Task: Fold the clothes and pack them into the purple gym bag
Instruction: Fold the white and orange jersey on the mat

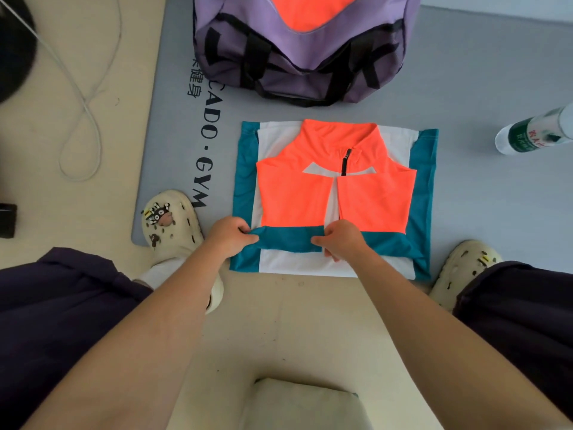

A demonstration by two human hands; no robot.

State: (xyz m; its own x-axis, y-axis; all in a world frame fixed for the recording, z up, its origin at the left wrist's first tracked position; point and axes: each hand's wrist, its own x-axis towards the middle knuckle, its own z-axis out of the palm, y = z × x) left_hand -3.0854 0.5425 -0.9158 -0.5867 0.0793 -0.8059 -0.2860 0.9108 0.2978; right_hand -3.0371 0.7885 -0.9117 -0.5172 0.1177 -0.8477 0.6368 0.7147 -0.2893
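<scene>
An orange, teal and white zip jacket (335, 197) lies folded into a rectangle on the grey gym mat (480, 197), collar pointing away from me. My left hand (231, 235) pinches the teal hem band at its near left. My right hand (341, 240) grips the same band near the middle, by the zip line. The purple gym bag (297, 57) with black straps stands open just beyond the jacket, with orange fabric (310, 10) showing inside it.
A plastic water bottle (536, 131) lies on the mat at the right. My cream clogs (172, 221) flank the jacket, left and right. A thin cable (83, 97) loops over the beige floor at the left. A pale cushion (307, 405) sits below me.
</scene>
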